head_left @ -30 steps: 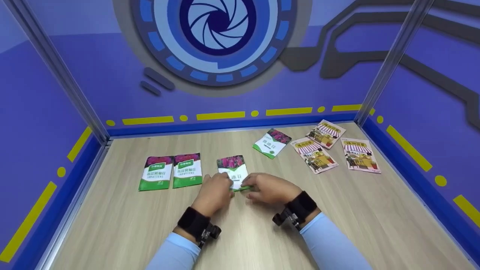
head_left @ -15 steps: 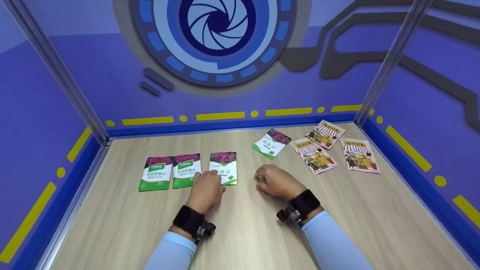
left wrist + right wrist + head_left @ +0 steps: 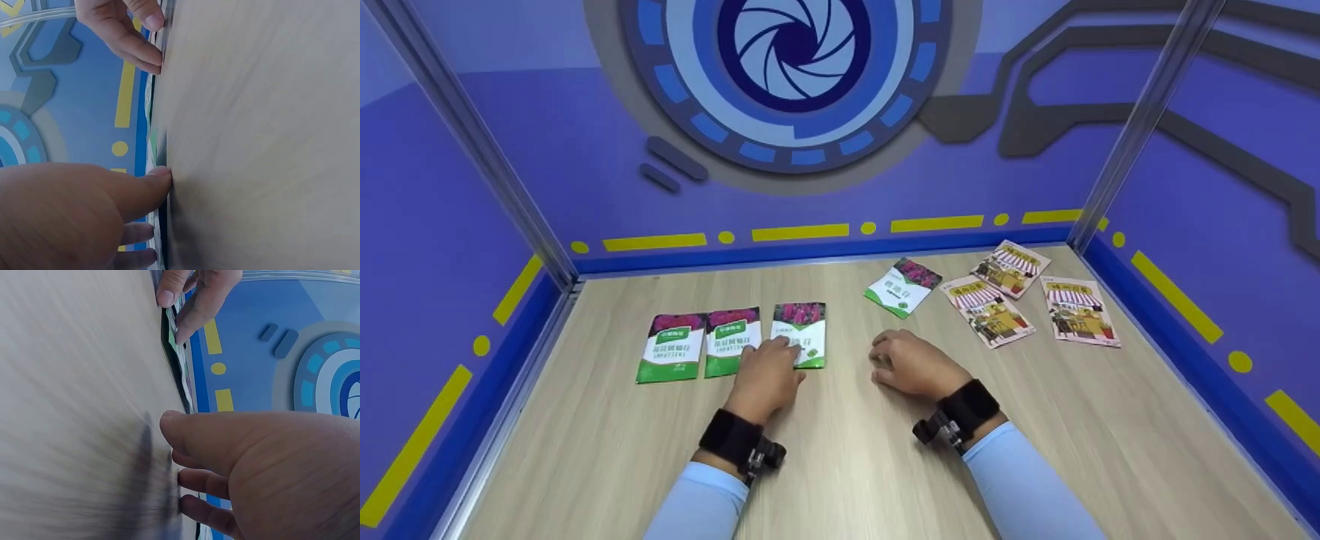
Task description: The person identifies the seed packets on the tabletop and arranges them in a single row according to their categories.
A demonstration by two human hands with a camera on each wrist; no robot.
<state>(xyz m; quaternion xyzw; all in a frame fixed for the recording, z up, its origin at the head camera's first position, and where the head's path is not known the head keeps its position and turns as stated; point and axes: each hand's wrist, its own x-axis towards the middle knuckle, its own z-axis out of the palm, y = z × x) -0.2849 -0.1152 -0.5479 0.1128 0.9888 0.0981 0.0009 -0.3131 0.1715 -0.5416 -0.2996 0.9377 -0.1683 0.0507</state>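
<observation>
Three green seed packets lie in a row on the wooden table (image 3: 840, 465): the first (image 3: 671, 347), the second (image 3: 731, 339) and the third (image 3: 802, 324). My left hand (image 3: 776, 352) rests its straight fingertips on the third packet's lower left corner, where it meets the second packet. My right hand (image 3: 885, 360) lies on the bare table to the right, fingers loosely curled, holding nothing. In the left wrist view my left hand's fingertips (image 3: 160, 175) touch the packet's thin edge. In the right wrist view my right hand (image 3: 180, 455) sits low over the wood.
A fourth green packet (image 3: 903, 287) lies tilted further back. Three pink packets with shop pictures (image 3: 1011, 268) (image 3: 988, 310) (image 3: 1080, 310) lie at the back right. Purple walls with yellow markings close the table on three sides.
Both hands held the third green packet a second ago. The left hand slid it left against the second packet; the right hand let go and settled on the table.
</observation>
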